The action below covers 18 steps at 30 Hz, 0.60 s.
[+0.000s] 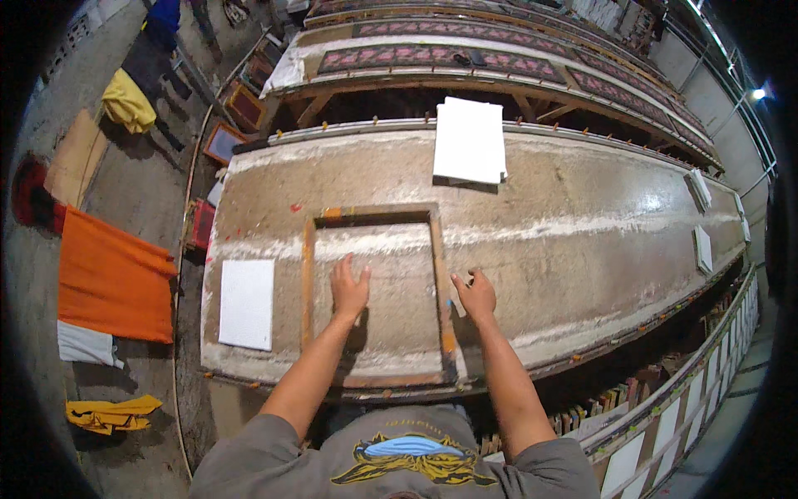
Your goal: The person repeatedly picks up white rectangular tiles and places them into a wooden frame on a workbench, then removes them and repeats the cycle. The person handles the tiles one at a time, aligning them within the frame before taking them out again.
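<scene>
Reaches over a long, stained workshop table (598, 195), before further tables (399, 81); spreads left hand (350, 291) wide above a wooden frame (374, 214) near the edge, pointing lengthwise forward; holds right hand (478, 298) loosely wide alongside.

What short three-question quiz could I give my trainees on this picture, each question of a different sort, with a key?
1. Multiple choice: seen against the wooden frame, where is the person's left hand?
A) To the right of the frame
B) Within the frame's outline
C) Beyond the frame's far bar

2. True or false: the orange cloth is off the table, on its left side.

3. Fill in the missing colour: the flat rectangular piece on the table, to the left of the frame, is ____.

Key: 1. B; 2. True; 3. White.
</scene>
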### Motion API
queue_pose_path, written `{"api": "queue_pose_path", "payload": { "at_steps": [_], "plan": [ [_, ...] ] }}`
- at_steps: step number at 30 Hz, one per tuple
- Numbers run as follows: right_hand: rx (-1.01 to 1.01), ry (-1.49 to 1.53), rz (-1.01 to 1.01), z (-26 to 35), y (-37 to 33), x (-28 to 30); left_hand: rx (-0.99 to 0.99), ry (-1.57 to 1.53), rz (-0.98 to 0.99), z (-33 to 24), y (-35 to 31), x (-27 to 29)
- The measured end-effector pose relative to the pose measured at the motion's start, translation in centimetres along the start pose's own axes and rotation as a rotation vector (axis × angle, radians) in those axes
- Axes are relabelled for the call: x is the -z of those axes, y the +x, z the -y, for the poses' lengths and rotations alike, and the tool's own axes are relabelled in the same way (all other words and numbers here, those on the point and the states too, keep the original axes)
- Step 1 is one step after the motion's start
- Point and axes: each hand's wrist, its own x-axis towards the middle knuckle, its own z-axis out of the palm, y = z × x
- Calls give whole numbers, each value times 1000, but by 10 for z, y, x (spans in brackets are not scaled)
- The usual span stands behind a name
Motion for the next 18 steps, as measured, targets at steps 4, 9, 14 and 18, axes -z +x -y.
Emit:
{"api": "queue_pose_path", "payload": {
  "at_steps": [4, 9, 14, 18],
  "plan": [
    [-53, 378, -36, -8, 108, -2, -15, -306, 104, -68, 72, -79],
    [-330, 931, 0, -30, 235, -19, 154, -368, 264, -124, 134, -153],
    [-492, 1206, -61, -17, 301, -12, 147, -354, 254, -154, 143, -172],
    [-582, 1272, -55, -7, 333, -18, 222, -432, 215, -151, 150, -179]
  ]
}}
